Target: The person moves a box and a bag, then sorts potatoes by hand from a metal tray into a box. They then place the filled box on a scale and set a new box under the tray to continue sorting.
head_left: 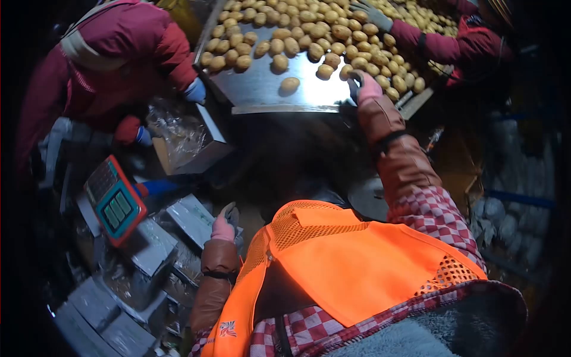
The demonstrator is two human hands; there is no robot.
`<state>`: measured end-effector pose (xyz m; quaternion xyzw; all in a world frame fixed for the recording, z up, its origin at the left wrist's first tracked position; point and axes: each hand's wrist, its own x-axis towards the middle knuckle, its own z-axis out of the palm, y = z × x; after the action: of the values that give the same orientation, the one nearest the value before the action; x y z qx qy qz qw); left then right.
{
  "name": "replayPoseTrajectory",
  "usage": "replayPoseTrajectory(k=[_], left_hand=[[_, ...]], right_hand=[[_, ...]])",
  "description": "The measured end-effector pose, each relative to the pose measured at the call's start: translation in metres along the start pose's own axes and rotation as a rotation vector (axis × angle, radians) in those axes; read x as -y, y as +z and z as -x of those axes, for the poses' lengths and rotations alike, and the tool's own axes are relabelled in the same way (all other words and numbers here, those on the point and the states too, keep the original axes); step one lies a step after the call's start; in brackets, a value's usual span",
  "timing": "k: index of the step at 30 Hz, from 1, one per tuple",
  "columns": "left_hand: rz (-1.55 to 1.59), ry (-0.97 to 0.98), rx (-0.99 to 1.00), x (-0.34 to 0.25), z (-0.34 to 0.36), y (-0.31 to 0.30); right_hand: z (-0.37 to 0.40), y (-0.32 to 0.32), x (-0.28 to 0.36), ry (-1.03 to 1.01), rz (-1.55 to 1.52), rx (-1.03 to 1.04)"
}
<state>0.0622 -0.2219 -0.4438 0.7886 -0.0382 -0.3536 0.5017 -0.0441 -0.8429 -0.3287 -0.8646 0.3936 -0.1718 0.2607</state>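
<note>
My right hand point(364, 88), in a pink and dark glove, is at the front edge of a metal sorting table point(250, 89). Its fingers are curved and apart, with no object seen in them. Close to its fingertips sits a potato point(347, 72), among many potatoes point(315, 30) spread over the table. A single potato point(290, 84) lies apart near the front edge. My left hand point(223, 224), gloved alike, hangs low beside my orange vest, near a grey-white box point(189, 215). Its fingers look loosely stretched, with nothing visible in them.
At the left, a person in a red jacket point(128, 41) has hands beside an open carton point(184, 149) lined with clear plastic. A scale display point(116, 208) stands below it. Stacked boxes point(95, 309) fill the lower left. Another person's gloved hand point(375, 15) reaches over the potatoes.
</note>
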Motion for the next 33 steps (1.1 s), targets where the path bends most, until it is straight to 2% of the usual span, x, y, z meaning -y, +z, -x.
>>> replayPoseTrajectory(k=[1, 2, 3, 5, 6, 7, 8, 9, 10, 11, 15, 16, 18, 19, 20, 21, 22, 24, 26, 28, 30, 33], left_hand=[[0.102, -0.002, -0.051, 0.007, 0.011, -0.006], [0.345, -0.112, -0.095, 0.015, 0.026, -0.014], [0.514, -0.247, -0.235, 0.017, 0.038, -0.017], [0.879, -0.502, -0.557, 0.024, 0.074, -0.032], [0.394, -0.266, -0.444, 0.086, 0.091, -0.046], [-0.091, -0.173, -0.52, 0.089, 0.125, -0.039], [-0.101, -0.157, -0.596, 0.111, 0.147, -0.035], [-0.407, -0.389, -0.615, 0.033, 0.176, -0.017], [-0.368, -0.434, -0.667, 0.005, 0.195, -0.006], [-0.358, -0.363, -0.756, 0.074, 0.2, -0.002], [0.182, -0.516, -0.994, 0.196, 0.209, 0.008], [0.319, -0.512, -1.053, 0.222, 0.206, 0.008], [0.331, -0.564, -1.122, 0.196, 0.201, -0.004], [0.909, -0.247, -1.105, 0.245, 0.195, -0.037], [1.498, 0.004, -1.034, 0.289, 0.19, -0.069], [1.105, -0.126, -1.243, 0.228, 0.178, -0.092], [0.917, -0.172, -1.34, 0.181, 0.173, -0.123], [0.809, -0.121, -1.443, 0.129, 0.168, -0.194], [0.778, -0.087, -1.489, 0.096, 0.167, -0.263], [0.773, -0.084, -1.489, 0.078, 0.16, -0.316], [0.776, -0.102, -1.465, 0.087, 0.15, -0.357], [0.773, -0.144, -1.423, 0.107, 0.146, -0.374]], right_hand=[[-0.022, 0.003, 0.014, -0.045, 0.068, -0.008], [-0.037, 0.009, 0.023, 0.05, 0.093, 0.026], [-0.041, 0.011, 0.033, 0.129, 0.155, 0.061], [-0.057, 0.037, 0.029, 0.028, 0.281, 0.119], [-0.064, 0.049, 0.027, -0.029, 0.339, 0.143], [-0.069, 0.058, 0.023, -0.083, 0.397, 0.167], [-0.073, 0.064, 0.02, -0.14, 0.441, 0.183], [-0.079, 0.071, 0.016, -0.184, 0.483, 0.197], [-0.084, 0.076, 0.014, -0.229, 0.523, 0.204], [-0.089, 0.08, 0.016, -0.269, 0.544, 0.199], [-0.091, 0.086, 0.025, -0.411, 0.583, 0.153], [-0.094, 0.085, 0.044, -0.338, 0.818, 0.276], [-0.103, 0.094, 0.049, -0.223, 0.937, 0.349], [-0.106, 0.098, 0.047, -0.175, 1.01, 0.372], [-0.069, 0.07, 0.094, -0.102, 0.938, 0.352], [-0.064, 0.063, 0.1, -0.121, 0.87, 0.345], [-0.058, 0.056, 0.104, -0.141, 0.804, 0.337], [-0.051, 0.046, 0.097, -0.281, 0.718, 0.301], [-0.1, 0.08, 0.016, -0.099, 0.398, 0.29], [-0.153, 0.11, -0.066, 0.262, -0.323, 0.275], [-0.087, 0.07, -0.037, 0.397, -0.729, 0.154], [0.012, 0.021, 0.005, 0.486, -1.054, 0.114]])
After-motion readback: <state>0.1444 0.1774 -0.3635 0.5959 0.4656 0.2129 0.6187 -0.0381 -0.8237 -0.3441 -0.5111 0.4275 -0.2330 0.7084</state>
